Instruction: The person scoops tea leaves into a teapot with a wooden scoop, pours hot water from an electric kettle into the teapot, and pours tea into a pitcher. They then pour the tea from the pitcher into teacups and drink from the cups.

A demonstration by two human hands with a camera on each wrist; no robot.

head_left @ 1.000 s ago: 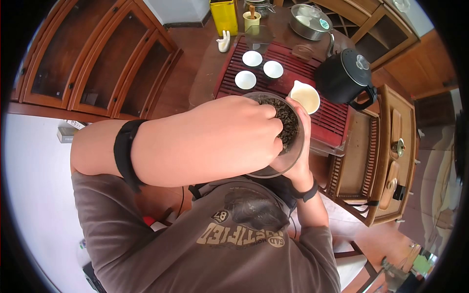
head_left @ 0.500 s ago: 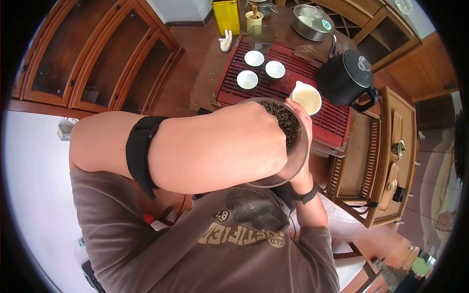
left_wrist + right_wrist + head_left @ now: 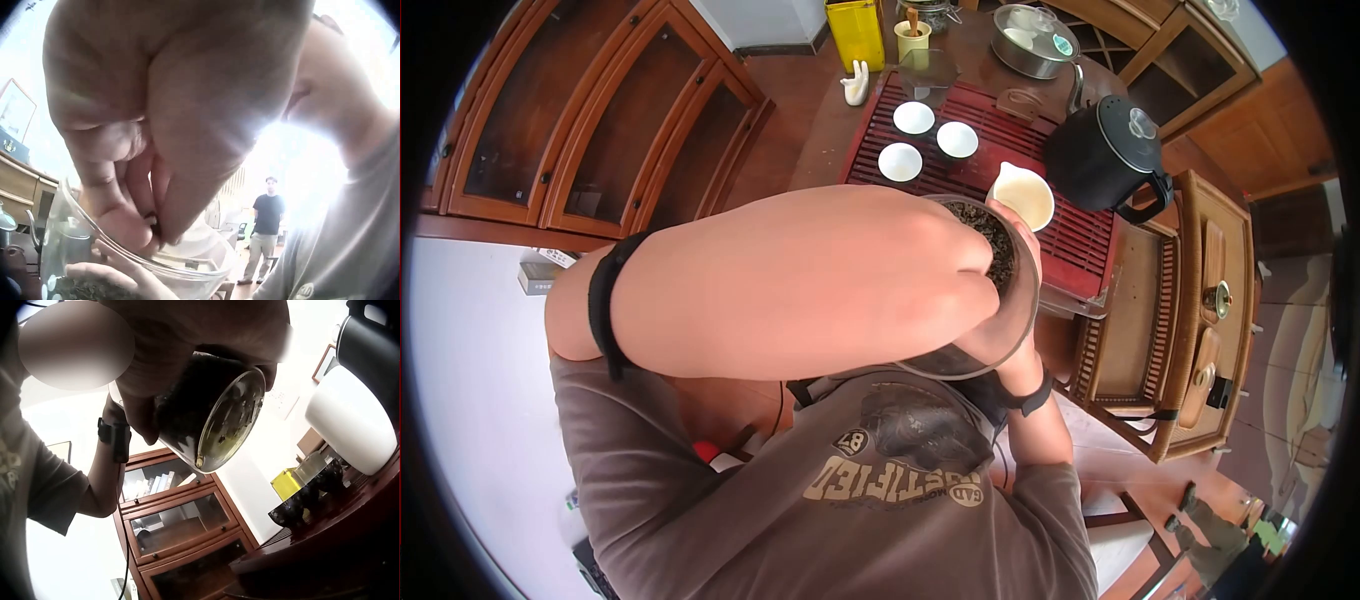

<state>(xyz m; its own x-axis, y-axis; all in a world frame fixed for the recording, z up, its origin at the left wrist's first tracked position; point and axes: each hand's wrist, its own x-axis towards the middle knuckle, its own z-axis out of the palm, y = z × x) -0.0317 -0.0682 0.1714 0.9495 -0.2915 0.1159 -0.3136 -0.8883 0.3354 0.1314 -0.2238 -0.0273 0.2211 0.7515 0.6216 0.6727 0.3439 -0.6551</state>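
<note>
Pinching a small dark bit (image 3: 154, 221) between thumb and fingertips of left hand (image 3: 915, 275) (too small to make out properly), right at the mouth of the jar (image 3: 948, 364). Reaching over the rim from 9 o'clock, with the jar under the fingers and toward their 3 o'clock. Gripping the jar's side with right hand (image 3: 1014, 332), from 3 to 5 o'clock. Seen inside, past the left knuckles toward 1 o'clock: dark leaves (image 3: 990, 228). On the tray (image 3: 1005, 155), seen beyond: pitcher (image 3: 1024, 200) at 1 o'clock, near the right fingertips, and cups (image 3: 914, 118) toward 11 and 12.

The short-sleeved grey-brown shirt (image 3: 800, 540), lower centre, bears pale lettering (image 3: 890, 483). A black band (image 3: 603, 305) shows at left, a black strap (image 3: 1034, 396) right of centre.
</note>
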